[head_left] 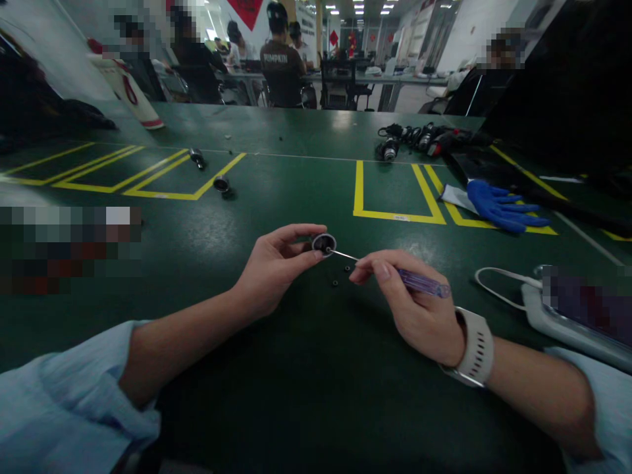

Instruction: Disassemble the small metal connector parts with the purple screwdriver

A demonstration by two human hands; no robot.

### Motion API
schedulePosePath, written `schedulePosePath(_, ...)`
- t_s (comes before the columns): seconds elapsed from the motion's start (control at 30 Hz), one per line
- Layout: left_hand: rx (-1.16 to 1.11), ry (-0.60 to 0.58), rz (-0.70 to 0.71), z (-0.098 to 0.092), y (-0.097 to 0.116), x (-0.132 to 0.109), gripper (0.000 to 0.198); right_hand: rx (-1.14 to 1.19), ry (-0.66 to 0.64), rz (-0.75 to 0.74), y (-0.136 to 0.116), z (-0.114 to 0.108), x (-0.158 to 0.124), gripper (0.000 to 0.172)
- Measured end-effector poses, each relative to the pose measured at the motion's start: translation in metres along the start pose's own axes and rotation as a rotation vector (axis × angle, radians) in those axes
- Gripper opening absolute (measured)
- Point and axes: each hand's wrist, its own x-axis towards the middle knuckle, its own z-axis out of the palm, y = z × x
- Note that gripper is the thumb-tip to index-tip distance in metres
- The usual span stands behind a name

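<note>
Between thumb and fingers, my left hand grips a small round metal cup-shaped part, its dark hollow side facing me. My right hand is closed around a screwdriver with a clear purple handle. The thin shaft points left, and its tip reaches into the hollow of the part; what it touches inside is too small to tell. Two tiny dark ring-like pieces, one a small nut-like ring, lie on the green table below the part.
A similar cup part and another small metal part lie farther left. At right are a blue glove, dark cabled devices and a phone on a white block with a cable. Seated people are beyond the table.
</note>
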Motion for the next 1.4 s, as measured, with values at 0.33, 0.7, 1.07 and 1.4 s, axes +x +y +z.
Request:
schedulePosePath(0.33,0.048,-0.039,0.079,0.0,-0.002,-0.002,0.03,-0.074,-0.054,-0.073,0.0,0.004,0.0,0.014)
schedulePosePath(0.7,0.075,0.031,0.092,0.004,0.001,-0.003,0.019,-0.152,-0.142,-0.179,-0.002,0.004,-0.001,0.013)
schedulePosePath(1.07,0.073,0.083,0.046,0.009,0.004,-0.003,0.018,-0.211,-0.162,-0.192,-0.005,0.006,-0.001,0.012)
schedulePosePath(1.4,0.076,0.072,0.044,0.008,0.004,-0.002,0.012,-0.156,-0.137,-0.178,-0.008,0.005,0.0,0.012)
